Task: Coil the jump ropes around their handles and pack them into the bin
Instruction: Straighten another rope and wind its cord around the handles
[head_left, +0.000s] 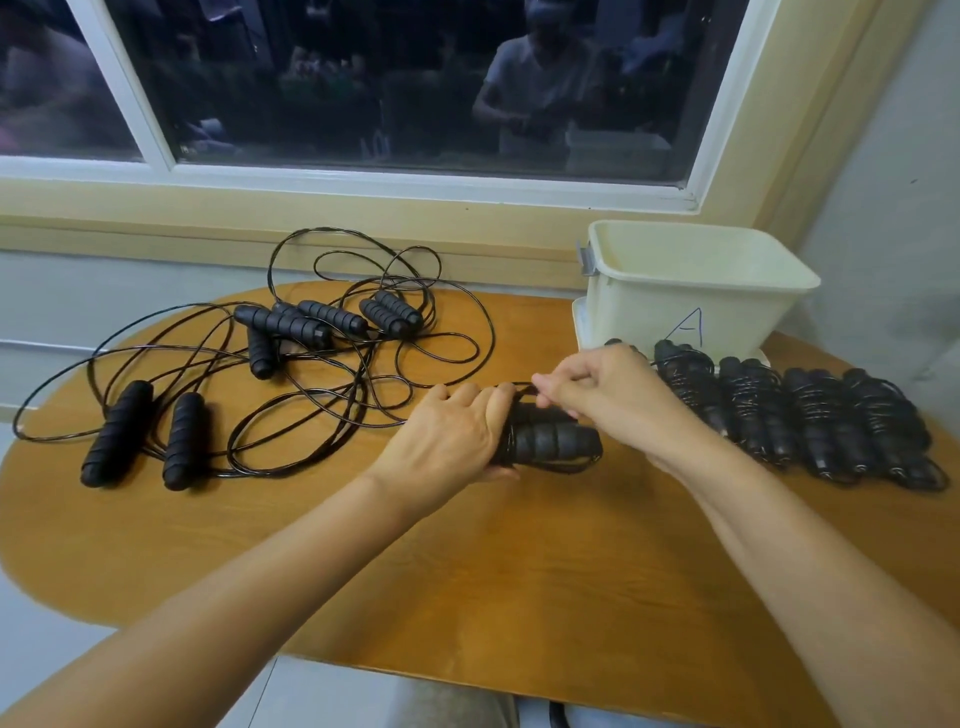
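Left hand (457, 431) grips paired handles (550, 441), right hand (608, 400) pinches cord (524, 387); I judge several bundles (810, 415) coiled, loose ropes (311, 332) waiting, bin (691, 280) apparently unfilled.

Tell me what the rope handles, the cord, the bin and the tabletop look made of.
Handles: matte black, ribbed; probably foam or soft rubber.
Cord: thin, glossy black; likely plastic-coated.
Bin: cream, smooth with slight sheen; plastic.
Tabletop: orange-brown wood grain, satin glare; wood veneer or laminate, cannot tell which.

Oval wooden table (519, 571) below dark white-framed window (395, 78); cream sill, grey wall.
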